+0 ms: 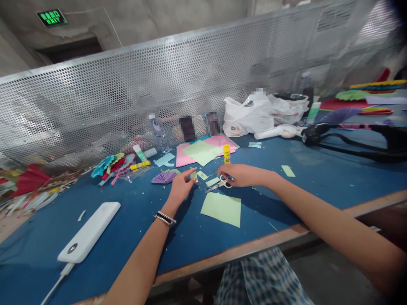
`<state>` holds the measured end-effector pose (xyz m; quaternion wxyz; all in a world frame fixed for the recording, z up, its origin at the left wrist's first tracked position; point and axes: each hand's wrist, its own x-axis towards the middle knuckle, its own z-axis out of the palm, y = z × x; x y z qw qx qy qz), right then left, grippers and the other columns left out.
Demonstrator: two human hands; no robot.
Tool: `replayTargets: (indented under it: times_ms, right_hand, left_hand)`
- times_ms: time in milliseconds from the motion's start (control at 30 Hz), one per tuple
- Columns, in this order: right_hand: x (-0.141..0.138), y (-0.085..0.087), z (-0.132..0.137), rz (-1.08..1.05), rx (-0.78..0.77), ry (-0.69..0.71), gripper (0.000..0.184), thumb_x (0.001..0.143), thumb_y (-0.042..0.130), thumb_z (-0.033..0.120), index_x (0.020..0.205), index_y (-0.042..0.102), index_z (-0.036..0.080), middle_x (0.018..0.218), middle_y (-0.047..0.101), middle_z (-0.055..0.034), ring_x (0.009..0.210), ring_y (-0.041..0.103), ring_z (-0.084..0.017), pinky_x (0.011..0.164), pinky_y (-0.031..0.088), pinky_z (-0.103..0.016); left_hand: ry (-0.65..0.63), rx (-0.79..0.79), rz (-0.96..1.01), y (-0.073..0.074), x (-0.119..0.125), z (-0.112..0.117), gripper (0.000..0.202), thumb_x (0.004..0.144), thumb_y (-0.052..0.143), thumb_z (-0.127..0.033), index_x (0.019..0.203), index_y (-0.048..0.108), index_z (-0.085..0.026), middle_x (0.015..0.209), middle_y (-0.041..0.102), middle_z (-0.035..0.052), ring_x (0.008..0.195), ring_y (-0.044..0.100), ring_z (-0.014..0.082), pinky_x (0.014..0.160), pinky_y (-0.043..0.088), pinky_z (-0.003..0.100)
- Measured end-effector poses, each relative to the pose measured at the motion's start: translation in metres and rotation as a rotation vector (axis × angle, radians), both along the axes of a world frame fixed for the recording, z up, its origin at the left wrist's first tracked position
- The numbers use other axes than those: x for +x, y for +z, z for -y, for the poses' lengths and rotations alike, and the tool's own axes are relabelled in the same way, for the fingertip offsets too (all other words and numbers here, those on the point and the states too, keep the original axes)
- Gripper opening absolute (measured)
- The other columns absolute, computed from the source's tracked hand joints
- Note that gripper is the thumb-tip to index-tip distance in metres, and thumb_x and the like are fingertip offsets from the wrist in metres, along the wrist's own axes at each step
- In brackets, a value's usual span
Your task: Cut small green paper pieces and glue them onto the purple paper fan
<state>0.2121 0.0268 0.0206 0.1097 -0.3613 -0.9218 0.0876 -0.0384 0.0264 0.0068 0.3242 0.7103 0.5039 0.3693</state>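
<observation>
My left hand, with bracelets at its wrist, pinches a small piece of light green paper between thumb and forefinger. The fingers of my right hand are at the handles of small scissors, whose blades point left, just above the table. A larger light green sheet lies flat below the scissors. Green paper scraps lie between my hands. Beyond my right hand stands a yellow glue stick. Left of my left hand rests a folded purple paper fan.
Green and pink sheets are stacked at the back, near a water bottle and white plastic bags. Colourful paper pieces lie left. A white power bank with a cable is front left; a black strap lies right.
</observation>
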Motion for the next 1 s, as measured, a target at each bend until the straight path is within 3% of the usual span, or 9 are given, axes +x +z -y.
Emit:
replayTargets:
  times_ms: [100, 200, 333, 433, 533, 700, 1000]
  right_hand:
    - [-0.004, 0.000, 0.002, 0.021, 0.104, 0.025, 0.034, 0.070, 0.047, 0.008, 0.100, 0.057, 0.021, 0.093, 0.056, -0.0046, 0.081, 0.053, -0.016, 0.067, 0.038, -0.025]
    - [-0.009, 0.003, 0.004, -0.086, 0.144, -0.012, 0.031, 0.076, 0.042, 0.009, 0.099, 0.058, 0.022, 0.095, 0.057, -0.0051, 0.089, 0.053, -0.018, 0.071, 0.038, -0.026]
    - [-0.012, 0.005, 0.004, -0.260, -0.150, -0.068, 0.025, 0.079, 0.047, 0.023, 0.102, 0.055, 0.016, 0.078, 0.060, -0.0029, 0.068, 0.053, -0.013, 0.059, 0.037, -0.022]
    - [-0.011, 0.005, 0.003, -0.260, -0.478, 0.006, 0.025, 0.078, 0.049, 0.034, 0.089, 0.059, 0.013, 0.064, 0.058, -0.0010, 0.057, 0.050, -0.010, 0.051, 0.035, -0.020]
    - [-0.008, 0.004, -0.001, -0.244, -0.685, 0.091, 0.032, 0.080, 0.046, 0.040, 0.081, 0.061, 0.011, 0.060, 0.057, -0.0014, 0.054, 0.049, -0.009, 0.047, 0.034, -0.019]
    - [-0.005, -0.001, -0.007, -0.295, -0.803, 0.119, 0.033, 0.078, 0.049, 0.038, 0.087, 0.063, 0.010, 0.054, 0.051, 0.0009, 0.049, 0.044, -0.007, 0.044, 0.029, -0.018]
    - [-0.005, -0.006, -0.011, -0.288, -0.854, 0.171, 0.034, 0.075, 0.055, 0.038, 0.088, 0.065, 0.009, 0.055, 0.050, 0.0010, 0.049, 0.043, -0.006, 0.045, 0.030, -0.018]
  left_hand:
    - [-0.054, -0.028, 0.004, 0.005, -0.001, 0.002, 0.043, 0.072, 0.056, -0.024, 0.114, 0.058, -0.017, 0.077, 0.069, 0.0039, 0.074, 0.066, 0.0205, 0.071, 0.047, 0.029]
    - [-0.099, -0.071, 0.019, 0.010, -0.003, 0.004, 0.043, 0.072, 0.057, -0.025, 0.114, 0.058, -0.016, 0.081, 0.069, 0.0049, 0.074, 0.066, 0.0197, 0.068, 0.047, 0.028]
    - [-0.149, -0.129, 0.068, 0.018, -0.006, 0.006, 0.048, 0.072, 0.060, -0.029, 0.117, 0.055, -0.016, 0.077, 0.068, 0.0042, 0.074, 0.065, 0.0188, 0.063, 0.045, 0.025]
    - [-0.192, -0.158, 0.121, 0.022, -0.008, 0.008, 0.049, 0.072, 0.060, -0.032, 0.118, 0.054, -0.018, 0.085, 0.068, 0.0036, 0.080, 0.065, 0.0189, 0.063, 0.044, 0.023]
    - [-0.219, -0.190, 0.142, 0.024, -0.009, 0.010, 0.049, 0.071, 0.061, -0.032, 0.117, 0.055, -0.019, 0.095, 0.066, 0.0046, 0.082, 0.064, 0.0180, 0.065, 0.044, 0.023]
    - [-0.325, -0.289, 0.174, 0.024, -0.004, 0.015, 0.050, 0.069, 0.063, -0.031, 0.117, 0.056, -0.020, 0.110, 0.062, 0.0075, 0.079, 0.063, 0.0155, 0.074, 0.045, 0.027]
    - [-0.413, -0.323, 0.174, 0.021, 0.010, 0.026, 0.049, 0.069, 0.064, -0.030, 0.116, 0.056, -0.018, 0.103, 0.064, 0.0082, 0.078, 0.062, 0.0167, 0.076, 0.043, 0.029]
